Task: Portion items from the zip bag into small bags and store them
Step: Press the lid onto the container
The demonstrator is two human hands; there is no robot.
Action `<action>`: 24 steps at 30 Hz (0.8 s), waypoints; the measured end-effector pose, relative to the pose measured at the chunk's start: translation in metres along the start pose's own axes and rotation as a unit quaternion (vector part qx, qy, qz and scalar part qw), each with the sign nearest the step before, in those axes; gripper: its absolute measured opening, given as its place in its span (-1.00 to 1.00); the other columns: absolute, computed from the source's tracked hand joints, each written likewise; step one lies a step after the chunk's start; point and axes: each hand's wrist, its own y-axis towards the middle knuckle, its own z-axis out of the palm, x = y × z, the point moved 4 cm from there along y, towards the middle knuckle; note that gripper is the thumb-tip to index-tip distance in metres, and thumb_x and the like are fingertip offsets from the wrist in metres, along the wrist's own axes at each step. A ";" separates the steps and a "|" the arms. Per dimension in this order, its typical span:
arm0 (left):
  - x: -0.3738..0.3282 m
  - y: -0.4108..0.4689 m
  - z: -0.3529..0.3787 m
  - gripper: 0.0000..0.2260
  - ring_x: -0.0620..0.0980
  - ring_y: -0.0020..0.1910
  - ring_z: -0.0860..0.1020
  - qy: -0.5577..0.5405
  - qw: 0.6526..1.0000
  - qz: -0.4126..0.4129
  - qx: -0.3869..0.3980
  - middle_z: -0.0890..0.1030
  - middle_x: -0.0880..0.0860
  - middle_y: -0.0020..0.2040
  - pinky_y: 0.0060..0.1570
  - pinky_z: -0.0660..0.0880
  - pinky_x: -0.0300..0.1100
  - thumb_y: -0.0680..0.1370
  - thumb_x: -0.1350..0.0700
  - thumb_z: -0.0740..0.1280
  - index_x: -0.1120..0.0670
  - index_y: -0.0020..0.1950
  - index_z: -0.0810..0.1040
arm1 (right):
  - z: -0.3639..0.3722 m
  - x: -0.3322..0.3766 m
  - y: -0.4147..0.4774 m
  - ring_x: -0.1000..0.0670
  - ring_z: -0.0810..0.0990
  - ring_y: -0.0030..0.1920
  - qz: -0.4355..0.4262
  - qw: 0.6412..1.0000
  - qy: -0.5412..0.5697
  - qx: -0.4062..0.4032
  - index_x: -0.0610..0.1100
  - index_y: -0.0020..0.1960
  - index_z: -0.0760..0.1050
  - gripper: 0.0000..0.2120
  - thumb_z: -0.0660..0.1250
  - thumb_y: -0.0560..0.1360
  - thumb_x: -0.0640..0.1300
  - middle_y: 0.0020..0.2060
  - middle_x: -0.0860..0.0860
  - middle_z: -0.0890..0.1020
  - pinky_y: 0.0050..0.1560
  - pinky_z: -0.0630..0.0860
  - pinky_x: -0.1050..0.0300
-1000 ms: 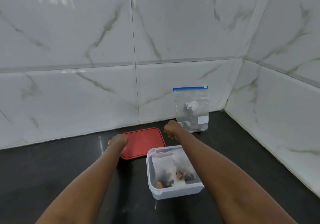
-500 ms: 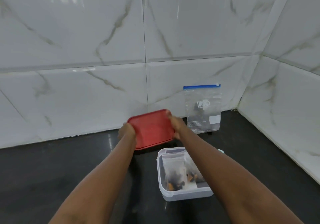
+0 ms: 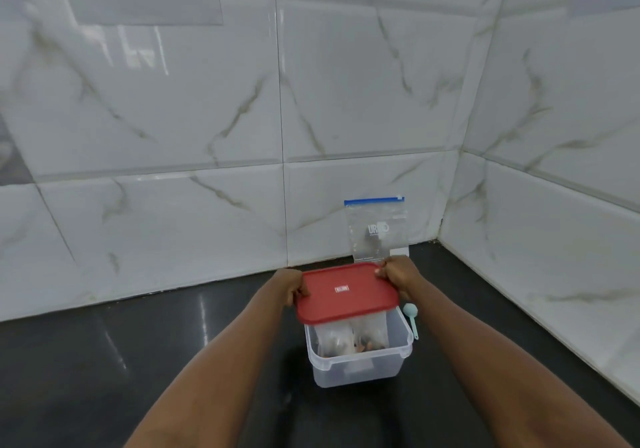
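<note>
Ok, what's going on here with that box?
A person holds a red lid by its two ends, left hand on one side and right hand on the other, over the back of a clear tub. The tub is not yet closed, and small filled bags sit inside it. A big zip bag leans on the wall behind, and a little blue scoop lies on the counter beside the tub.

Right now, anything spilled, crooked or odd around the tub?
Nothing spilled or damaged. The red lid, gripped by the left hand and right hand, covers only the back of the tub, not seated yet. Small bags are inside; the scoop lies beside it; the zip bag leans on the wall.
</note>
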 end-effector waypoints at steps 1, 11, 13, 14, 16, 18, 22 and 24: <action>0.002 -0.005 0.004 -0.83 0.12 -0.09 0.46 0.038 0.999 0.009 -0.004 0.48 0.18 -0.18 0.05 0.45 -0.02 0.45 0.50 0.17 0.30 -0.23 0.46 | -0.001 -0.003 -0.008 -0.14 0.60 -0.12 -0.009 0.998 -0.069 -0.010 -0.31 -0.10 0.60 -0.90 0.35 0.45 -0.28 -0.10 -0.23 0.64 0.00 0.53 0.00; 0.017 -0.045 0.018 -0.69 0.15 0.10 0.58 0.358 0.922 0.064 -0.129 0.55 0.19 0.17 0.12 0.53 -0.04 0.51 0.21 0.10 0.24 0.17 0.51 | 0.011 -0.028 -0.039 -0.14 0.48 0.23 -0.075 0.967 -0.237 -0.048 -0.24 0.26 0.45 -0.69 0.11 0.62 -0.12 0.23 -0.20 0.48 0.29 0.38 0.05; 0.018 -0.045 0.020 -0.70 0.17 0.12 0.57 0.353 0.924 0.069 -0.130 0.54 0.20 0.18 0.13 0.52 -0.03 0.52 0.22 0.10 0.25 0.17 0.50 | 0.015 -0.037 -0.039 -0.18 0.42 0.25 -0.055 0.963 -0.258 -0.047 -0.20 0.28 0.41 -0.68 0.09 0.62 -0.07 0.25 -0.20 0.38 0.32 0.37 -0.04; 0.019 -0.047 0.021 -0.71 0.17 0.13 0.56 0.349 0.925 0.066 -0.132 0.53 0.21 0.19 0.14 0.52 -0.03 0.54 0.23 0.10 0.26 0.18 0.50 | 0.015 -0.042 -0.040 -0.20 0.42 0.24 -0.045 0.964 -0.258 -0.047 -0.18 0.28 0.39 -0.68 0.08 0.62 -0.06 0.24 -0.20 0.36 0.31 0.38 -0.07; 0.020 -0.048 0.023 -0.72 0.19 0.15 0.55 0.342 0.928 0.064 -0.134 0.51 0.23 0.21 0.14 0.51 -0.04 0.56 0.24 0.09 0.28 0.18 0.49 | 0.016 -0.046 -0.043 -0.21 0.46 0.18 -0.033 0.969 -0.240 -0.043 -0.17 0.27 0.36 -0.70 0.05 0.63 -0.07 0.22 -0.20 0.37 0.25 0.39 -0.08; 0.023 -0.047 0.026 -0.72 0.20 0.17 0.53 0.335 0.931 0.060 -0.134 0.50 0.25 0.23 0.13 0.48 -0.05 0.58 0.26 0.08 0.30 0.19 0.48 | 0.017 -0.047 -0.043 -0.20 0.49 0.16 -0.037 0.971 -0.234 -0.044 -0.20 0.25 0.36 -0.71 0.02 0.63 -0.11 0.20 -0.20 0.41 0.22 0.42 -0.07; 0.031 -0.044 0.029 -0.72 0.20 0.11 0.54 0.330 0.928 0.080 -0.151 0.53 0.24 0.17 0.11 0.50 -0.02 0.55 0.27 0.06 0.29 0.12 0.50 | 0.018 -0.046 -0.038 -0.18 0.51 0.16 -0.040 0.960 -0.269 -0.069 -0.24 0.20 0.38 -0.74 0.01 0.62 -0.20 0.19 -0.18 0.45 0.21 0.44 -0.07; 0.034 -0.041 0.032 -0.70 0.20 0.10 0.55 0.335 0.926 0.085 -0.153 0.53 0.23 0.16 0.11 0.50 -0.02 0.54 0.28 0.04 0.29 0.12 0.51 | 0.019 -0.047 -0.037 -0.17 0.52 0.14 -0.048 0.954 -0.286 -0.072 -0.20 0.20 0.36 -0.75 -0.01 0.61 -0.20 0.17 -0.15 0.45 0.18 0.45 -0.06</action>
